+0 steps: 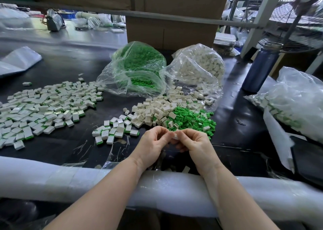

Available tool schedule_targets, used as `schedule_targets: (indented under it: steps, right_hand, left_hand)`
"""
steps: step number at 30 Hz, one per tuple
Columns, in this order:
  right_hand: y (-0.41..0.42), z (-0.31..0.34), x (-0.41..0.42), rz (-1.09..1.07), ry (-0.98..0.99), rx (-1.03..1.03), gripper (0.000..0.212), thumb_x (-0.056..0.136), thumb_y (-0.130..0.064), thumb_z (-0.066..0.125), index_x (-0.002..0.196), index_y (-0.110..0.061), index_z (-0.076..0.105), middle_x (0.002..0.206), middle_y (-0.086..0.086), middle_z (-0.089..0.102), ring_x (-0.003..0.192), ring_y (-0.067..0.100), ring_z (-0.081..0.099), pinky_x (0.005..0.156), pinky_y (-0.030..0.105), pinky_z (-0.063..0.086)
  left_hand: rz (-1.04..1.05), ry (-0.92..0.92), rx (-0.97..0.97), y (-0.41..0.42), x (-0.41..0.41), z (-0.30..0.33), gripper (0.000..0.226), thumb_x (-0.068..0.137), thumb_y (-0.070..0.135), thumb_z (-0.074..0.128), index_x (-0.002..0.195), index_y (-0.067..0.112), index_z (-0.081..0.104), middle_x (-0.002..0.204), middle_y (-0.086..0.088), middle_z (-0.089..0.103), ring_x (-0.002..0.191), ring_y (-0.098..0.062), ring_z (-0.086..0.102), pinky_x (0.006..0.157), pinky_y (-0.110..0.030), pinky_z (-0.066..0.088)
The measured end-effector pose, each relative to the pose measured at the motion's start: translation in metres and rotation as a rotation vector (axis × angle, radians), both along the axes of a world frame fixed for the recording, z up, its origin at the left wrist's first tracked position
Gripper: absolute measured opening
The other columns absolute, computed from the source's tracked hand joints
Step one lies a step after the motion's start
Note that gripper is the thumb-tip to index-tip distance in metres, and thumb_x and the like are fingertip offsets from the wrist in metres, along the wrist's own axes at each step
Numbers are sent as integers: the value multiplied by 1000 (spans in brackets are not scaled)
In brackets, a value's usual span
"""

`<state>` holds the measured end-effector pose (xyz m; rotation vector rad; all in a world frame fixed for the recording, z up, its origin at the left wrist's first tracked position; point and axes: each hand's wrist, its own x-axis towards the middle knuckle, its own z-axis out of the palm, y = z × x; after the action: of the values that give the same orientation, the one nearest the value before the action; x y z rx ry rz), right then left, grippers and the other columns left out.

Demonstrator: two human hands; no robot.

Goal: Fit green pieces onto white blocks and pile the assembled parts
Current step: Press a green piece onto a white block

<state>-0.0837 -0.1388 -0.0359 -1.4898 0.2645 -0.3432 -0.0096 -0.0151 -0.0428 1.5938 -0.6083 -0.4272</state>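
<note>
Both hands meet just above the near edge of the black desk [70, 69], forearms resting on a white foam roll [52, 177] that runs along that edge. The right hand [195, 142] pinches a small white plastic block [175, 135] between thumb and fingertips; the left hand [153, 142] has its fingers curled in toward the same block, but whether it holds a green piece cannot be told, since the fingertips hide it. Just beyond the hands, near the middle of the desk, lies a loose heap of white plastic blocks [153, 111], touching a heap of small green plastic pieces [190, 119] on its right. A small cluster of assembled white-and-green parts [113, 130] sits just left of the hands, and a wide spread pile of assembled parts [43, 104] covers the left side of the desk. Farther back stand a clear plastic bag of green pieces [136, 69] and, beside it on the right, a clear plastic bag of white blocks [197, 69]. A dark blue metal bottle [260, 67] stands toward the right edge.
</note>
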Motion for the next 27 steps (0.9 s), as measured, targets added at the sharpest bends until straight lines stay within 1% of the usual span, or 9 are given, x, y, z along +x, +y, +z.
schedule_targets:
  steps: [2, 5, 9, 12, 17, 20, 22, 24, 27]
  right_hand:
    - [0, -1, 1, -25, 11, -14, 18, 91, -8, 55, 79, -6, 68, 62, 1, 67, 51, 4, 59, 49, 14, 45]
    - [-1, -3, 3, -36, 19, -48, 23, 93, -11, 53, 75, -8, 67, 60, -1, 67, 50, 4, 56, 50, 14, 45]
    - [-2, -6, 4, -30, 25, -104, 29, 94, -16, 53, 69, -8, 66, 60, 3, 65, 50, 6, 53, 50, 16, 44]
    - [-2, -7, 4, -42, 36, -128, 31, 93, -19, 55, 66, -6, 65, 59, 8, 63, 47, 7, 51, 48, 17, 43]
    - [-2, -9, 6, -72, 52, -205, 36, 93, -23, 56, 67, 1, 62, 62, 18, 59, 46, 8, 48, 47, 20, 41]
    - [-3, -9, 6, -68, 48, -187, 33, 92, -21, 57, 68, 1, 62, 61, 16, 59, 45, 8, 49, 47, 18, 41]
    - [-3, -8, 5, -50, 47, -175, 29, 91, -20, 58, 68, -3, 64, 59, 10, 59, 45, 6, 49, 47, 17, 42]
    - [-2, -8, 5, -39, 44, -174, 28, 91, -21, 57, 68, -7, 65, 58, 6, 60, 46, 5, 50, 47, 17, 42]
    - [0, -8, 5, -63, 39, -170, 30, 94, -24, 51, 72, -8, 64, 61, 5, 61, 50, 6, 51, 49, 17, 43]
  left_hand:
    - [26, 47, -34, 0, 0, 0, 18, 92, 23, 53, 79, 14, 62, 63, 9, 61, 59, -4, 54, 60, -16, 47]
    - [60, 11, -45, 0, 0, 0, 10, 89, 15, 60, 80, 14, 64, 62, 9, 61, 56, 0, 54, 57, -13, 46]
    - [69, -42, -35, 0, 0, 1, 9, 83, 10, 66, 76, 15, 65, 60, 9, 62, 56, 1, 55, 58, -13, 47]
    - [78, -74, 21, -1, 0, 1, 12, 86, 11, 63, 76, 16, 62, 65, 5, 60, 58, -1, 54, 59, -13, 47]
    - [91, -100, 107, -2, 0, -1, 12, 91, 16, 57, 79, 15, 60, 65, 4, 57, 61, -9, 49, 62, -20, 44]
    - [79, -90, 64, -1, -1, 2, 7, 89, 15, 60, 82, 16, 61, 66, 5, 59, 60, -5, 53, 61, -16, 46]
    - [56, -85, 32, 1, -2, 3, 4, 85, 12, 65, 85, 16, 64, 73, 1, 65, 66, -7, 59, 67, -21, 52]
    - [57, -80, 29, 1, -2, 4, 4, 82, 11, 68, 84, 13, 66, 76, -2, 67, 69, -10, 61, 71, -26, 54]
    - [143, -68, 7, 0, -2, 4, 5, 80, 11, 70, 81, 12, 66, 73, -3, 67, 66, -9, 62, 65, -20, 53]
